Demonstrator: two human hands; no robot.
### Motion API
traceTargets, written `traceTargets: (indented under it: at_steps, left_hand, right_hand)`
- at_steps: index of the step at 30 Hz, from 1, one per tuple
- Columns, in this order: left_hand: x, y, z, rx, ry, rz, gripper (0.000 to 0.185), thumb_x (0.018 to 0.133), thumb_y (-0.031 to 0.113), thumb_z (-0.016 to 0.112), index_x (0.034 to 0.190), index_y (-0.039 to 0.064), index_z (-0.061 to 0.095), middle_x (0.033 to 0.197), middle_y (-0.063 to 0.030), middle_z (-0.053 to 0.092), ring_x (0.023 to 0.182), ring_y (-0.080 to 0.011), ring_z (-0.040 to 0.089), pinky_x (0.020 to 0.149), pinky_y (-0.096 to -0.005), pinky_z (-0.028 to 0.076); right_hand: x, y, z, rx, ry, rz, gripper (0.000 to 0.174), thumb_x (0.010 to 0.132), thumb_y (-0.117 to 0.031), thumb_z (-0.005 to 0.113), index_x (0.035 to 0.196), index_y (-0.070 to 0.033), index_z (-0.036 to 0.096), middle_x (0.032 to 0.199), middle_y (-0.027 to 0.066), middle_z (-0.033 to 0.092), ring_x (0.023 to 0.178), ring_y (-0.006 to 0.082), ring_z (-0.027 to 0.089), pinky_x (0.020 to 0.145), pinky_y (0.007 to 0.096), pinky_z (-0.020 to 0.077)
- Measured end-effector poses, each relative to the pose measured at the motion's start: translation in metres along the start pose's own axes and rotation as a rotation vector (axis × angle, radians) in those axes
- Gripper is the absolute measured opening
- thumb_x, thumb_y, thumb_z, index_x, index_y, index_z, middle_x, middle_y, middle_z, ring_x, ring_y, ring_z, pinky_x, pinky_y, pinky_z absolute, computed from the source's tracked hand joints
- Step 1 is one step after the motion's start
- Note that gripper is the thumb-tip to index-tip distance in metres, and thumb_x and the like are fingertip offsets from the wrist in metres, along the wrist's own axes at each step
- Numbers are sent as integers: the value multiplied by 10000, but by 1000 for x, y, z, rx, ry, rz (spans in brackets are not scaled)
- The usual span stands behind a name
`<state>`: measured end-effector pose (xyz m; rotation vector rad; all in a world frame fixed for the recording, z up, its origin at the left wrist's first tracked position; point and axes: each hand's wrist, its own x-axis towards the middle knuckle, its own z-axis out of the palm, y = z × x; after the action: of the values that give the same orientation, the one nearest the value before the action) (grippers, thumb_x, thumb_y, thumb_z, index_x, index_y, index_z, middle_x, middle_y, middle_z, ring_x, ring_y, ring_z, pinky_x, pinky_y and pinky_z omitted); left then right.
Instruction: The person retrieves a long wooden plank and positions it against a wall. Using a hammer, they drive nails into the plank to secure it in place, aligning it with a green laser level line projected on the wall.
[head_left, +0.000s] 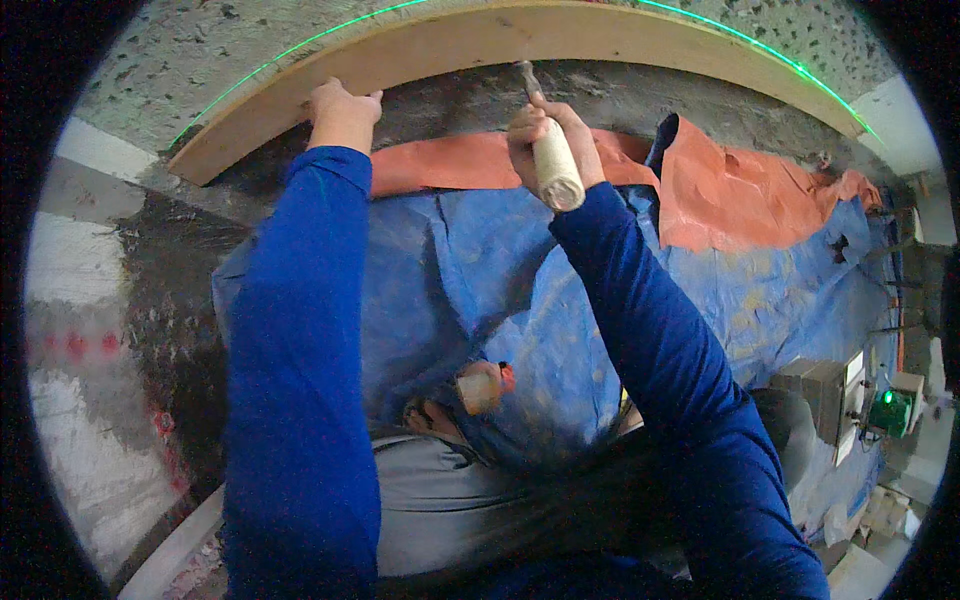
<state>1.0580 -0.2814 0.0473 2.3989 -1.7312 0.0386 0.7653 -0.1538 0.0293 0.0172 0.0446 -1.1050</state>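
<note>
A long wooden board, bent by the lens, lies against the rough wall across the top of the view. At its left part, my left hand rests on the lower edge, fingers partly hidden behind the wrist. My right hand is closed around a tool with a thick pale handle; its narrow metal end points up at the board's lower edge. Whether the tip touches the board, I cannot tell. A green laser line runs along the wall just above the board.
Blue tarpaulin with an orange-red folded edge covers the surface below. A small container stands near my legs. To the right are a grey box and a device with a green light. A rough wall rises at left.
</note>
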Motion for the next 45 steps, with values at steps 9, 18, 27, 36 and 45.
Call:
traceTargets:
  at_steps: [9,18,27,36,45]
  left_hand:
    - [-34,15,-22,-358,-52,-88,505,778,242,764,1205,1,640,1328,-211,613,1247,-322,597,993,-378,523]
    - [-27,30,-37,-192,-234,-151,469,841,237,677,1271,66,604,1292,-106,656,1170,-222,652,913,-374,543]
    - [2,24,-20,-116,-298,-166,611,789,416,775,1303,116,632,1338,-75,635,1244,-236,613,970,-347,529]
    - [11,53,-12,-1923,244,-1113,317,906,192,650,1121,-40,659,1158,-246,689,1021,-377,702,812,-454,605]
    - [14,55,-15,-1948,338,-1014,340,915,178,625,1163,-54,631,1144,-287,679,1050,-389,689,831,-464,598]
  right_hand:
    - [-10,-5,-11,12,-66,29,227,1001,-56,484,1205,41,497,776,54,507,625,119,510,564,266,516]
    - [-11,-8,1,62,10,39,149,963,-23,477,1095,45,489,721,45,476,589,126,488,544,270,485]
    - [-16,-2,5,121,34,103,66,920,-17,515,951,41,519,748,59,494,603,148,500,548,281,487]
    - [-14,10,10,115,-54,108,260,934,-3,478,1182,71,495,757,54,488,609,138,498,552,283,499]
    - [-16,18,15,86,-68,108,211,932,-10,490,1127,64,526,735,50,489,594,138,492,567,286,511]
